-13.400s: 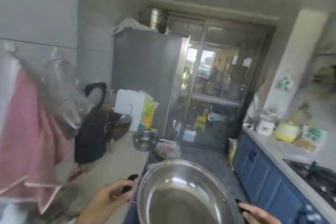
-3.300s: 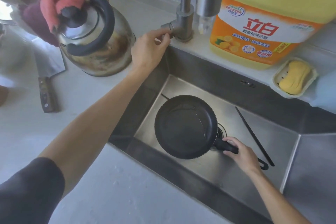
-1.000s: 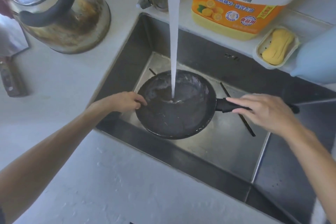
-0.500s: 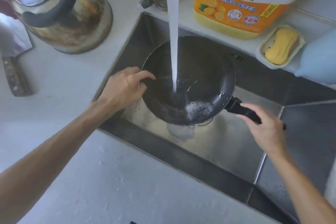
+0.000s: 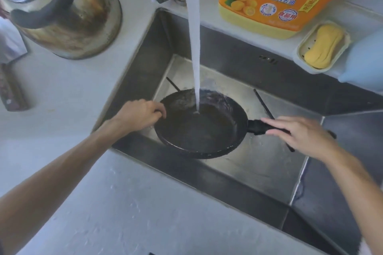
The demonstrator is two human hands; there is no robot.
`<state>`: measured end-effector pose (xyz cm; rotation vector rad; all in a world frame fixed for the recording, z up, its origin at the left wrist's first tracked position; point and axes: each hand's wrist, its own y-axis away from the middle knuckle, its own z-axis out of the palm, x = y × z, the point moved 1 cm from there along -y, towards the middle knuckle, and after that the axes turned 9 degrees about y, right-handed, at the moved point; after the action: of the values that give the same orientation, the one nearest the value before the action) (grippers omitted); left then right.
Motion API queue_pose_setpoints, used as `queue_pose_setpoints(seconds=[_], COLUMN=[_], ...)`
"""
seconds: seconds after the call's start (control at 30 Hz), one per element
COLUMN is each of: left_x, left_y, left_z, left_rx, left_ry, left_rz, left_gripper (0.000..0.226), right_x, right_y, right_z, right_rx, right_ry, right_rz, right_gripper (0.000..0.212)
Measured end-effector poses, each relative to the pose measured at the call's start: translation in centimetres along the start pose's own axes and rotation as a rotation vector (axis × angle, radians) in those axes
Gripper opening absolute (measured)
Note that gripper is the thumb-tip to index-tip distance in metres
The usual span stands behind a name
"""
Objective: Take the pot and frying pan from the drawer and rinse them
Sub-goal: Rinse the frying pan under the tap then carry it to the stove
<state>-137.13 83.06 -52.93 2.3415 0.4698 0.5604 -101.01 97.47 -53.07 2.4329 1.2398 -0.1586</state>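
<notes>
Frying pan (image 5: 199,130) between hands — left hand (image 5: 138,115) fingers on rim, right hand (image 5: 300,134) on handle.

I am reading print on only one thing: the big yellow-and-orange detergent jug (image 5: 277,0) standing on the ledge behind the sink. Its white label band is showing the lower part of two large red characters, "立白", cut off by the top edge. Under them a line of small dark characters is running, "新金桔洗洁精". On the orange below, a blue line is reading "金桔精华·强效去油". Two round badges beneath it and a slanted yellow tag at the right are carrying print too small for me to make out.
</notes>
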Motion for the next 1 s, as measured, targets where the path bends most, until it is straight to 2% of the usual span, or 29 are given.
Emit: queue_pose_setpoints(seconds=[0.03,0.1,0.2,0.27,0.33,0.43,0.57,0.63,0.73,0.83,0.93,1.0], left_x=[0.0,0.4,1.2,1.6,2.0,2.0,1.1,0.7,0.6,0.4,0.4,0.9], left_y=[-0.6,-1.5,-2.7,-3.2,-3.0,-1.9,-0.8,-0.5,-0.3,-0.5,-0.9,-1.0], left_z=[1.0,2.2,3.1,3.2,2.8,1.7,0.2,-0.4,-0.9,-0.8,0.1,0.3], left_rx=[-0.060,-0.148,-0.149,-0.038,0.143,0.417,0.688,0.766,0.831,0.830,0.793,0.803], left_ry=[0.056,0.156,0.249,0.298,0.332,0.352,0.184,0.095,0.049,0.129,0.252,0.418], left_rz=[-0.031,-0.055,-0.018,-0.013,0.000,0.067,0.295,0.360,0.386,0.331,0.174,0.088], left_gripper=[0.030,0.032,0.034,0.033,0.032,0.030,0.028,0.028,0.024,0.008,0.023,0.028], right_x=[0.2,0.1,-0.2,-0.1,0.1,-0.1,-1.0,-1.7,-2.8,-3.2,-2.8,-2.5], right_y=[-0.3,-0.8,-0.9,-0.6,-0.1,0.6,1.0,1.1,1.0,0.9,0.7,0.3], right_z=[-1.3,-3.6,-5.5,-6.0,-5.9,-5.0,-1.6,-0.1,0.8,-0.3,-1.6,-1.9], right_rx=[0.025,0.088,0.249,0.348,0.422,0.499,0.420,0.355,0.301,0.293,0.252,0.112], right_ry=[0.080,0.198,0.325,0.370,0.358,0.221,-0.169,-0.288,-0.324,-0.329,-0.190,-0.135], right_rz=[-0.025,-0.073,-0.151,-0.149,-0.090,0.132,0.411,0.458,0.451,0.449,0.408,0.403], right_gripper=[0.072,0.062,0.041,0.030,0.026,0.029,0.046,0.049,0.038,0.032,0.033,0.038])
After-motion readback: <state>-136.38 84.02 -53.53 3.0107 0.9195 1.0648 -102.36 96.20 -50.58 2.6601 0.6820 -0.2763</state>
